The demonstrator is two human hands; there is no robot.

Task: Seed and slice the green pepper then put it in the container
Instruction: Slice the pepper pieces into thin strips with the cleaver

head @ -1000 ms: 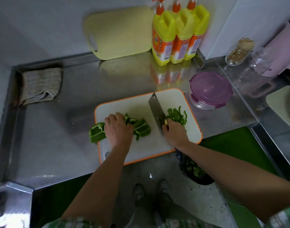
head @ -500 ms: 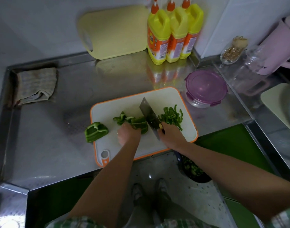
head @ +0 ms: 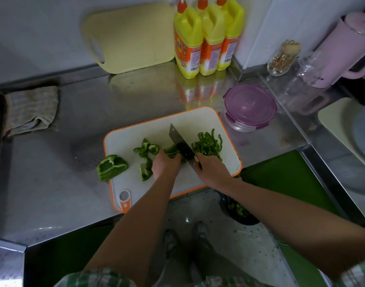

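Observation:
On the white, orange-rimmed cutting board (head: pixel 200 121) my left hand (head: pixel 166 165) holds down a green pepper piece (head: pixel 172 151) with curled fingers. My right hand (head: pixel 211 171) grips the handle of a cleaver (head: pixel 180 145), whose blade stands against that piece. Thin pepper slices (head: pixel 208 142) are heaped right of the blade. Loose pepper pieces (head: pixel 146 150) lie left of my left hand, and a large chunk (head: pixel 111 167) straddles the board's left edge. A purple-lidded container (head: pixel 250 106) sits shut behind the board's right corner.
Three yellow bottles (head: pixel 206 38) and a pale yellow board (head: pixel 131 38) lean at the back wall. A folded cloth (head: pixel 30 109) lies at the left. A pink jug (head: pixel 343 48) and glassware (head: pixel 283 56) stand on the right. A dark bowl with green scraps (head: pixel 239 212) sits below the counter edge.
My left hand let go of the big chunk at the board's left edge and shifted right onto a smaller piece. The cleaver moved left and came down against it.

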